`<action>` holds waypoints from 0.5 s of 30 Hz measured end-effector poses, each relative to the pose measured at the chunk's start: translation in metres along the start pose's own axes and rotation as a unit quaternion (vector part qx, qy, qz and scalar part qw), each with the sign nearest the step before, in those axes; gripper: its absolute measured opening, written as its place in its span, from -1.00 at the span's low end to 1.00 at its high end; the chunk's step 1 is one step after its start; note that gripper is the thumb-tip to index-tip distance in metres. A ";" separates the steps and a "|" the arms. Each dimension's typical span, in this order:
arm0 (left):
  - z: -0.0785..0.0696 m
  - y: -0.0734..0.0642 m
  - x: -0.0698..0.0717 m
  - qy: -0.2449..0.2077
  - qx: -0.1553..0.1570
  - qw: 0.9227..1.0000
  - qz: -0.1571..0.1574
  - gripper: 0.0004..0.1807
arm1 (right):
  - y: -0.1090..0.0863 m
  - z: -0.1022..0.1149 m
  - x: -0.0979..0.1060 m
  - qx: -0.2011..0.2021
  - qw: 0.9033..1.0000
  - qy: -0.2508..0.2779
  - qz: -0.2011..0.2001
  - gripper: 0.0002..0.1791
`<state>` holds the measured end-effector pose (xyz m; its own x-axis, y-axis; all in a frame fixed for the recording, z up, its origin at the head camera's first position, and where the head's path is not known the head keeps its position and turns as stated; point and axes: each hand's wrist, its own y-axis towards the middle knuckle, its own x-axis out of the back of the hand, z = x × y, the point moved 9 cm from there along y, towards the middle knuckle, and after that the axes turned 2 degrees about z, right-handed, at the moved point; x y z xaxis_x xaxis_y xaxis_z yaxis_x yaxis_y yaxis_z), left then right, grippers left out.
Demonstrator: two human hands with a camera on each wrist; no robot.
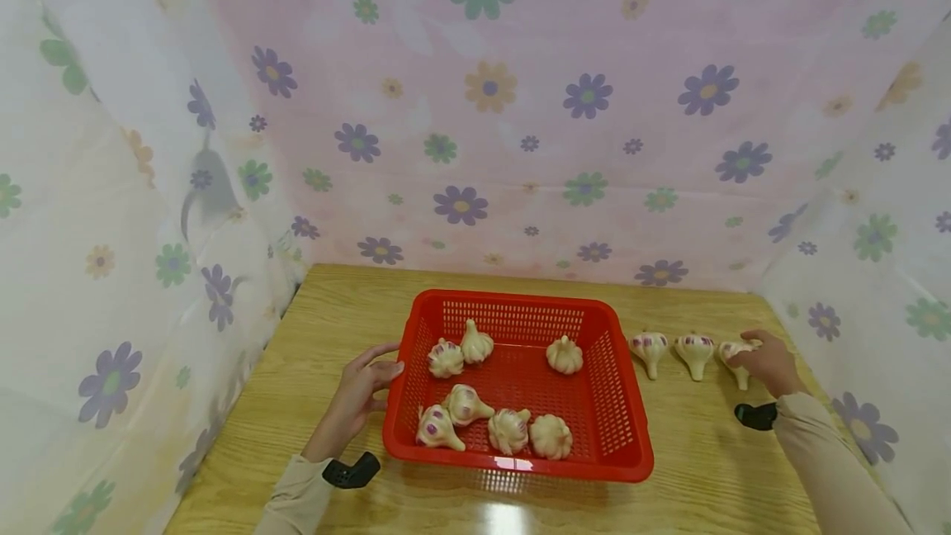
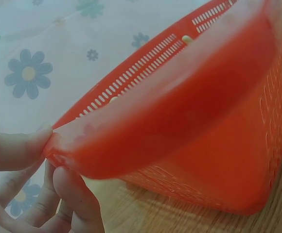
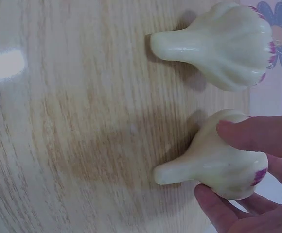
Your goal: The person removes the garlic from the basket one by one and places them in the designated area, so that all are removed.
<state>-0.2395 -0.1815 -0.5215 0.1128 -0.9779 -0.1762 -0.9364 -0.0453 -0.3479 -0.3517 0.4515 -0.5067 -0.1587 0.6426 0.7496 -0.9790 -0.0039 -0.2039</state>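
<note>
Pink cloth (image 1: 416, 172) with flowers hangs behind the wooden table (image 1: 713, 452). On the table is a big red basket (image 1: 520, 362) full of little holes. The person's left hand (image 1: 360, 390) pinches its left rim, thumb on top and fingers below. Off to the right, the right hand (image 1: 773, 362) pinches the last garlic bulb (image 3: 204, 167) in a short row, its thumb on one side and its fingers on the other. That bulb lies outside the basket, right of two other bulbs (image 1: 695, 353). Seven more bulbs (image 1: 551, 436) sit inside the basket, most near the front and left.

I think the pinched bulb could slip, because it looks smooth and round and only the fingertips hold it. It might bump the next one and make it roll. A hard tug on the rim could tip the basket and slide its bulbs about.

I can't see any words, labels or brand names to read.
</note>
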 end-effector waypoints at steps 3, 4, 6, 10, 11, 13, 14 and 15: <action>0.000 0.000 0.000 -0.001 -0.001 1.000 0.002 -0.51 | 0.000 0.001 0.000 0.012 1.000 -0.018 -0.017 -0.27; 0.000 0.000 0.000 -0.003 -0.001 1.000 0.004 -0.50 | 0.000 0.001 0.000 0.012 1.000 -0.019 -0.022 -0.27; 0.001 0.000 -0.001 -0.006 -0.001 1.000 0.007 -0.50 | 0.000 0.001 0.000 0.011 0.999 -0.018 -0.028 -0.27; 0.001 0.001 0.000 -0.009 -0.003 1.000 0.009 -0.47 | -0.001 0.002 0.000 0.009 0.999 -0.013 -0.039 -0.26; 0.001 0.001 0.000 -0.008 -0.003 1.000 0.008 -0.47 | -0.001 0.003 0.000 0.012 0.999 -0.013 -0.042 -0.26; 0.001 0.001 0.000 -0.008 -0.004 1.000 0.006 -0.47 | -0.002 0.004 0.001 0.015 0.999 -0.012 -0.046 -0.26; 0.001 0.001 0.000 -0.009 -0.004 1.000 0.006 -0.48 | -0.003 0.004 0.001 0.017 0.999 -0.007 -0.044 -0.26; 0.001 0.001 -0.001 -0.007 -0.004 1.000 0.007 -0.48 | -0.003 0.004 0.001 0.020 0.999 -0.003 -0.043 -0.27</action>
<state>-0.2401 -0.1805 -0.5225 0.1044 -0.9753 -0.1947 -0.9404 -0.0331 -0.3385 -0.3495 0.4494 -0.5025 -0.0748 0.6366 0.7675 -0.9933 0.0209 -0.1141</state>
